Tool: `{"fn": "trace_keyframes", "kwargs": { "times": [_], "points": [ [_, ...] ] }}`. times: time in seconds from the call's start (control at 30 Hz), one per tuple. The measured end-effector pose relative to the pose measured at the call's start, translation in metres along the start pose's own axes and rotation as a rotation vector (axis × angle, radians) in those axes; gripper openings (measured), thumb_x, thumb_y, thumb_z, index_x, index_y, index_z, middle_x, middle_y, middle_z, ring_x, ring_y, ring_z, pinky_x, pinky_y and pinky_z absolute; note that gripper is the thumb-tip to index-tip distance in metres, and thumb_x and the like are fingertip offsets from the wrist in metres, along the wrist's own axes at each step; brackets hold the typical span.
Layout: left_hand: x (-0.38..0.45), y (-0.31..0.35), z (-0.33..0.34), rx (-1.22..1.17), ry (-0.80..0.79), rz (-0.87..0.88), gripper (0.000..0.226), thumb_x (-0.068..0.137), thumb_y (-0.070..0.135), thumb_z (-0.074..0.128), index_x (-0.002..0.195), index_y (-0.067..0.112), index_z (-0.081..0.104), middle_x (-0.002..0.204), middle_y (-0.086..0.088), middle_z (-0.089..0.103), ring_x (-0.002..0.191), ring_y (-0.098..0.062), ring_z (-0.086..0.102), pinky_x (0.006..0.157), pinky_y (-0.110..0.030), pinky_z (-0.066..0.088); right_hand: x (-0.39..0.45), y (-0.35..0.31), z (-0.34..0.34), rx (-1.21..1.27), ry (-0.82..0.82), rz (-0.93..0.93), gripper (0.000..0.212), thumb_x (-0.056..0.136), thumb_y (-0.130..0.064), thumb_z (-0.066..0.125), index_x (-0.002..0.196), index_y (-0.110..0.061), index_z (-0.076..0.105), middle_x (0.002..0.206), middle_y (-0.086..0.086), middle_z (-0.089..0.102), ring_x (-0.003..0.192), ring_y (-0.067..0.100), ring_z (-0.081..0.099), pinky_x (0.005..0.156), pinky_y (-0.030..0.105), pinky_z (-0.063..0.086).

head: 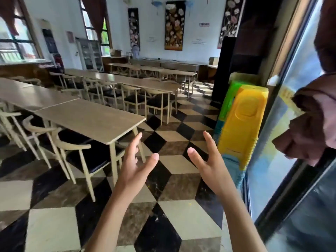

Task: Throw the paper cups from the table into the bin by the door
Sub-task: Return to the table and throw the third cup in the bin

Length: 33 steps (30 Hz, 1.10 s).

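My left hand (135, 164) and my right hand (205, 160) are raised side by side over the checkered floor, palms facing each other, fingers spread, nothing in either. The nearest wooden table (91, 119) stands ahead to the left, its corner just beyond my left fingertips. I see no paper cups on its top or on the tables behind it. No bin shows in this view.
Pale wooden chairs (78, 151) with dark seats stand tucked along the tables. A stack of yellow and green plastic stools (241, 124) stands at the right against a glass door (283, 142). A brown curtain (316, 115) hangs by the door. Checkered floor (163, 215) lies open ahead.
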<state>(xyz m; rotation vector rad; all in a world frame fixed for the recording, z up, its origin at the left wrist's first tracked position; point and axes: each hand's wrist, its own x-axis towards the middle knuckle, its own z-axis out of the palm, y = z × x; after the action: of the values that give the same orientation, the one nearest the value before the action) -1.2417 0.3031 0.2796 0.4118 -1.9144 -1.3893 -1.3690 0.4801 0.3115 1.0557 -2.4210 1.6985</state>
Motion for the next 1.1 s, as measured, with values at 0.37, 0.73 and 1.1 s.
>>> {"fn": "trace_keyframes", "kwargs": {
  "times": [0.37,0.73,1.1],
  "points": [
    [-0.173,0.008,-0.341,0.192,0.566,-0.108,0.071,0.071,0.08,0.065,0.135,0.07,0.035,0.15,0.032,0.035,0.142,0.011,0.033,0.112,-0.031,0.034,-0.099,-0.196,0.275,0.271,-0.536,-0.204,0.091,0.081,-0.062,0.054,0.155,-0.028,0.015,0.159,0.001,0.032,0.145,0.01,0.026,0.119,0.037,0.025],
    [-0.405,0.076,-0.555,0.4,1.237,-0.241,0.08,0.083,0.049,0.069,0.154,0.036,0.036,0.159,0.017,0.039,0.146,-0.009,0.037,0.121,-0.044,0.034,-0.292,-0.384,0.51,0.472,-1.102,-0.434,0.078,0.09,-0.052,0.057,0.154,-0.035,0.016,0.156,-0.019,0.02,0.117,-0.035,0.023,0.099,0.0,0.023],
    [-0.513,0.07,-0.707,0.549,1.579,-0.289,0.059,0.085,0.053,0.068,0.135,0.061,0.037,0.146,0.019,0.041,0.136,-0.013,0.041,0.106,-0.036,0.038,-0.409,-0.497,0.684,0.612,-1.448,-0.531,0.086,0.08,-0.069,0.055,0.153,-0.044,0.016,0.16,-0.023,0.017,0.137,-0.008,0.017,0.106,0.022,0.02]
  ]
}}
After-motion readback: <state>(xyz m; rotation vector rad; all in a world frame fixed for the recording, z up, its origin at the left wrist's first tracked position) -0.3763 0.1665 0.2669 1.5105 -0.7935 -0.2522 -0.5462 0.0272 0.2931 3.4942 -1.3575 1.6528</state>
